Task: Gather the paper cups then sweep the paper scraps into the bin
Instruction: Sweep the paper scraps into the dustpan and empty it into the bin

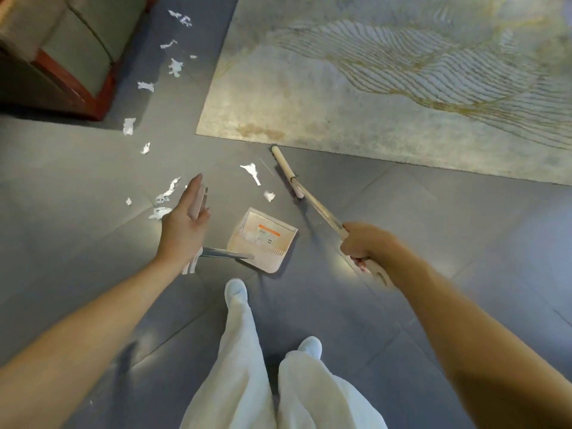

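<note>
Sweep stage is judged underway. No cups and no bin are seen in view.

Right hand (362, 246) is wrapped tight round the broom handle (322, 212), fingers closed round it. Broom head (286, 171) is set on the tiled floor (433, 227), just beside the near edge of the rug (371, 88), close to its near-left corner.

Left hand (182, 221): fingers are held straight, with the pale dustpan grip (199, 199) caught between them and the thumb. This is read as a loose pinch.

Dustpan (263, 236) is laid flat on the floor between the 2 hands.

Paper scraps (175, 68) are strung along the floor past the sofa (62, 48) base to beside the left hand. 2 more are seen between dustpan and broom head.

Risks:
- Bristles can be snagged on the rug edge, so the stroke is stalled or the rug lifted.
- Light scraps can be flicked past the dustpan by a fast stroke.
- The dustpan can be swivelled or shoved when struck, given the loose pinch.
- Far scraps can be driven under the sofa if swept toward it.
</note>
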Available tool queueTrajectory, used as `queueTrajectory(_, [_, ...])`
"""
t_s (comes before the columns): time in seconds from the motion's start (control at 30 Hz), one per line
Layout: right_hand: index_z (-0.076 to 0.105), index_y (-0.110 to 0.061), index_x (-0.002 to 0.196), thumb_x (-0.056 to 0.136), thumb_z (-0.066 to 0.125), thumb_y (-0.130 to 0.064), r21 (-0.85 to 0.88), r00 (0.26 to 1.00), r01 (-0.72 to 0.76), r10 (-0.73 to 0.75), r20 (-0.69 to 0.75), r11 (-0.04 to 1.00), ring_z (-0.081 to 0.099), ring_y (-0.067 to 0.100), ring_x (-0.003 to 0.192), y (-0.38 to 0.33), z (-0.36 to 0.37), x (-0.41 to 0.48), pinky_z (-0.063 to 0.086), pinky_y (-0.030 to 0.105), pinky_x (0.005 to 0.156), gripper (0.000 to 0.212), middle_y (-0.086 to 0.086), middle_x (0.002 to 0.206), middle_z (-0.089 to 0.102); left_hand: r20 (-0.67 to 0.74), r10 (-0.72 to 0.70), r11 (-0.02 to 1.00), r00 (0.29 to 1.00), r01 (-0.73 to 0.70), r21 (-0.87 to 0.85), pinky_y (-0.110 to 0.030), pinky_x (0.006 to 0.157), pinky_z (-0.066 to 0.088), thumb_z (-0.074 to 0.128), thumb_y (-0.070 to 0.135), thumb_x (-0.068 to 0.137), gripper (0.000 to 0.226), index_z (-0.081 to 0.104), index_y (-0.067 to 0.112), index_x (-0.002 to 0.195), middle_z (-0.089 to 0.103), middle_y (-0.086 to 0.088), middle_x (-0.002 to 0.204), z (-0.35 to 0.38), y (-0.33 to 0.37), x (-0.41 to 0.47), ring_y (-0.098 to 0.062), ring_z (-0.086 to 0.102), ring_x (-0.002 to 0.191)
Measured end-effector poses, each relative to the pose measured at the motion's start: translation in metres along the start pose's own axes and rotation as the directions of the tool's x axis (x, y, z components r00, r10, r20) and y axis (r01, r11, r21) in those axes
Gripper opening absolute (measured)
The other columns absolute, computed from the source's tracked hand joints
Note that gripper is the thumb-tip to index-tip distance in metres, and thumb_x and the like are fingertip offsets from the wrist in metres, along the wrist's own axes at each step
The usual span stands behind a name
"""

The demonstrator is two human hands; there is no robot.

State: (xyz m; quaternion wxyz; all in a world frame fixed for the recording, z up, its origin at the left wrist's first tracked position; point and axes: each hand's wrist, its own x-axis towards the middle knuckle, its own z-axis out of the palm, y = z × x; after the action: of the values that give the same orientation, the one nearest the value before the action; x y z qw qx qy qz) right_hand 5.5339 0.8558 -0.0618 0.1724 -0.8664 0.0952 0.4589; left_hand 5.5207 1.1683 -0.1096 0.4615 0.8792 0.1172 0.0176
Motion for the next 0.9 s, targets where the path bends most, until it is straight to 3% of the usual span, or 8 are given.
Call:
queueTrajectory(0.13, [0.06,0.005,0.119,0.084,0.057,0.005,-0.179,0.999,0.03,-0.033,-0.014,0.983,0.059,0.027,0.08,-0.067,-0.018,0.044,0.053,0.037,0.083,0.035,0.02,0.104,0.067,-0.051,-0.05,0.998,0.997,0.048,-0.039,0.003,0.092,0.026,0.054,0.005,0.092,0.063,0.037,0.032,0.146,0.037,0.042,0.131,-0.009,-0.014,0.037,0.02,0.039,0.117])
queueTrajectory(0.23, [0.061,0.003,0.117,0.084,0.057,0.004,-0.223,0.999,0.021,-0.03,-0.039,0.975,0.059,0.027,0.08,-0.11,-0.031,0.08,0.051,0.034,0.075,0.033,0.017,0.097,0.065,-0.055,-0.064,0.998,0.996,0.064,0.009,-0.002,0.092,0.031,0.054,0.01,0.092,0.063,0.035,0.036,0.146,0.043,0.026,0.134,-0.008,-0.015,0.082,-0.002,0.048,0.119])
queueTrajectory(0.3, [0.059,0.001,0.12,0.086,0.055,0.003,-0.247,0.998,0.005,-0.02,-0.06,0.969,0.058,0.025,0.077,-0.135,-0.038,0.103,0.049,0.03,0.065,0.035,0.012,0.085,0.06,-0.06,-0.1,0.995,0.993,0.101,0.013,-0.019,0.095,0.041,0.054,0.013,0.093,0.063,0.032,0.04,0.146,0.042,0.028,0.131,-0.01,-0.016,0.114,-0.019,0.055,0.116])
queueTrajectory(0.43, [0.047,-0.003,0.132,0.089,0.052,0.001,-0.216,0.998,0.012,-0.025,-0.055,0.976,0.058,0.022,0.078,-0.173,-0.042,0.131,0.049,0.028,0.061,0.044,0.009,0.091,0.057,-0.074,-0.185,0.982,0.98,0.181,-0.055,-0.035,0.096,0.049,0.052,0.013,0.096,0.062,0.03,0.042,0.146,0.041,0.024,0.139,-0.021,-0.021,0.159,-0.025,0.06,0.11])
queueTrajectory(0.53, [0.051,-0.007,0.132,0.089,0.051,0.002,-0.173,0.999,0.024,-0.018,0.04,0.985,0.063,0.021,0.078,-0.186,-0.035,0.134,0.054,0.028,0.068,0.044,0.01,0.094,0.064,-0.06,-0.199,0.978,0.978,0.194,-0.076,-0.023,0.095,0.042,0.051,0.011,0.096,0.062,0.029,0.039,0.148,0.041,0.017,0.145,-0.02,-0.016,0.18,-0.018,0.053,0.118])
queueTrajectory(0.67, [0.045,-0.022,0.138,0.088,0.05,0.0,-0.149,0.979,0.039,-0.008,0.204,0.988,0.049,0.012,0.053,-0.179,-0.035,0.107,0.037,0.015,0.034,0.055,0.004,0.073,0.054,-0.029,-0.188,0.981,0.982,0.186,-0.061,-0.004,0.076,0.033,0.05,0.008,0.097,0.061,0.029,0.033,0.149,0.051,0.002,0.14,-0.01,-0.003,0.194,-0.008,0.05,0.101])
queueTrajectory(0.73, [0.042,-0.032,0.137,0.088,0.05,-0.002,-0.089,0.964,0.031,-0.006,0.267,0.996,0.046,0.011,0.045,-0.167,-0.053,0.09,0.035,0.013,0.033,0.057,0.005,0.065,0.052,-0.042,-0.197,0.979,0.98,0.194,-0.057,-0.006,0.07,0.03,0.05,0.008,0.097,0.061,0.03,0.032,0.149,0.056,-0.004,0.134,-0.01,-0.003,0.192,-0.011,0.046,0.102])
queueTrajectory(0.9, [0.043,-0.032,0.128,0.091,0.049,-0.003,0.025,0.947,0.009,-0.017,0.321,1.0,0.041,0.011,0.037,-0.147,-0.104,0.071,0.039,0.02,0.04,0.047,0.007,0.057,0.046,-0.054,-0.209,0.978,0.977,0.207,-0.035,-0.022,0.091,0.04,0.049,0.012,0.097,0.06,0.029,0.036,0.148,0.049,0.006,0.143,-0.027,-0.016,0.177,-0.023,0.056,0.116])
